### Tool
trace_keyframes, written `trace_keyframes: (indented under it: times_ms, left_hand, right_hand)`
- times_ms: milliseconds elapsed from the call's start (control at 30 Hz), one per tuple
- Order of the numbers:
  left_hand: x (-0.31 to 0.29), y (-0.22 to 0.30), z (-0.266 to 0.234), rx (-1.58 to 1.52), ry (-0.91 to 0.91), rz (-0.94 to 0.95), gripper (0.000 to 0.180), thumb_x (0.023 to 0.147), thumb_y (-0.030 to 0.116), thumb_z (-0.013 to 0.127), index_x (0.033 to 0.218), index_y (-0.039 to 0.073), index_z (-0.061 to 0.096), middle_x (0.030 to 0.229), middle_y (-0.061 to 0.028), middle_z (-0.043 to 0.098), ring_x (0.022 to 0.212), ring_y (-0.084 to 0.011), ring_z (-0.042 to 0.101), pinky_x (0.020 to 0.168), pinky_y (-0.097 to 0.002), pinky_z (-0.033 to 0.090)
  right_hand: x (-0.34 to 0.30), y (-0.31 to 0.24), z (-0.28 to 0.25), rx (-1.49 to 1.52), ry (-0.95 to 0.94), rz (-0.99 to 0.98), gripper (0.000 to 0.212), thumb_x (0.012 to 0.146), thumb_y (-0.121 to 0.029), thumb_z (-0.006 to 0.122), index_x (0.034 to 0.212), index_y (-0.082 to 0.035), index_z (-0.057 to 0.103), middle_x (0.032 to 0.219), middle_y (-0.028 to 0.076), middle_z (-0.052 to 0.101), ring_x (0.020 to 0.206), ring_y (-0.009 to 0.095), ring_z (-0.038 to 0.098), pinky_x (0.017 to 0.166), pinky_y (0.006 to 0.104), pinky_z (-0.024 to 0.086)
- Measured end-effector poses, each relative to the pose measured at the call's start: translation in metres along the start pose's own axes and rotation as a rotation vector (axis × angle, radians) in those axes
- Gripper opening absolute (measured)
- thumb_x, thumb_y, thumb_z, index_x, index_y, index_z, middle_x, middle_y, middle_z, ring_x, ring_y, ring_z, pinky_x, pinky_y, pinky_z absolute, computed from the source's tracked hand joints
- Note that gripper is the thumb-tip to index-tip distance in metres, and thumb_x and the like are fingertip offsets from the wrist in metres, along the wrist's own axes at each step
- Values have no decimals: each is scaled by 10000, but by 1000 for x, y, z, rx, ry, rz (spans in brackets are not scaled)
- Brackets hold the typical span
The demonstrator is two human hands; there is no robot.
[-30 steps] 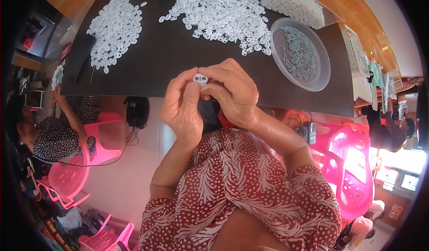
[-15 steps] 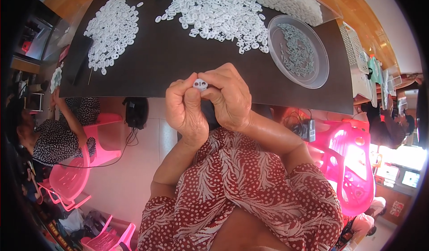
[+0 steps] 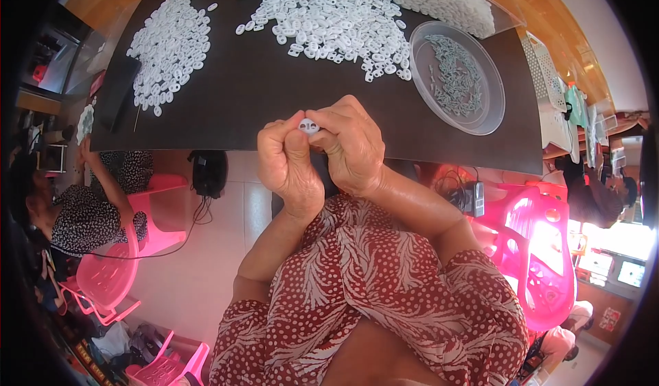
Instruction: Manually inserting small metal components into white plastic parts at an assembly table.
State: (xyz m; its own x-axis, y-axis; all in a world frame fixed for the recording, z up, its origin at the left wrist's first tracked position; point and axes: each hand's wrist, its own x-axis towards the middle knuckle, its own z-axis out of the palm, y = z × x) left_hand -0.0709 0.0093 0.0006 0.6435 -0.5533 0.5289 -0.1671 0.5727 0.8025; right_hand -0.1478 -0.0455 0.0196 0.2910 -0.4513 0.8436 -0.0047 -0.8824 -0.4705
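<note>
Just above the table's near edge, a small white plastic piece with two holes point(image 3: 309, 126) is pinched between my two hands. My left hand point(image 3: 291, 166) has its thumb and forefinger closed on the piece's left side. From the right, my right hand point(image 3: 357, 145) grips it with bent fingers and thumb. Its underside is hidden by the fingers. Beyond my hands, a wide heap of similar white oval pieces point(image 3: 333, 25) lies on the dark table point(image 3: 226, 104). Another heap of white pieces point(image 3: 171, 49) spreads at the left.
A round clear dish point(image 3: 495, 101) at the right holds many small grey-green parts, perhaps springs. Clear boxes filled with white pieces point(image 3: 446, 5) stand at the back. A dark, long object point(image 3: 123, 101) lies by the left heap. Another person point(image 3: 89, 214) sits at the left, near pink chairs point(image 3: 113, 276).
My hands keep their pinch on the white piece. Both have shifted very slightly, and the piece is tilted a little differently.
</note>
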Motion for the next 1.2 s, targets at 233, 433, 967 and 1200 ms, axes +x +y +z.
trace_keyframes:
  times_ms: [233, 433, 967, 1200]
  left_hand:
    - [-2, -4, 5, 49, -10, -21, 223, 948, 203, 522, 968, -13, 572, 854, 2, 502, 762, -64, 465, 686, -214, 410]
    - [-1, 0, 5, 32, -12, -40, 203, 948, 175, 519, 966, -21, 572, 843, -23, 516, 753, -83, 465, 676, -222, 405]
    - [-8, 21, 3, -37, -25, -121, 191, 961, 165, 494, 1007, -9, 558, 885, -6, 515, 797, -55, 473, 733, -216, 421]
    - [-5, 23, 4, 68, -15, -5, 196, 960, 169, 497, 989, -13, 564, 864, -3, 496, 776, -70, 441, 718, -225, 393]
  right_hand:
    - [-4, 7, -2, -30, 19, -3, 233, 761, 27, 651, 984, 41, 587, 810, 132, 608, 647, 228, 553, 534, 292, 450]
    - [-5, 2, -2, -21, 9, 25, 266, 760, 34, 645, 1016, 42, 570, 850, 139, 604, 696, 243, 554, 575, 303, 455]
    - [-4, -3, 3, 21, 85, -25, 253, 801, -126, 661, 984, 21, 565, 846, 114, 583, 693, 239, 537, 576, 313, 456]
    - [-5, -4, 9, 29, 114, -31, 231, 786, -98, 666, 959, 13, 563, 815, 100, 574, 670, 230, 526, 561, 311, 450]
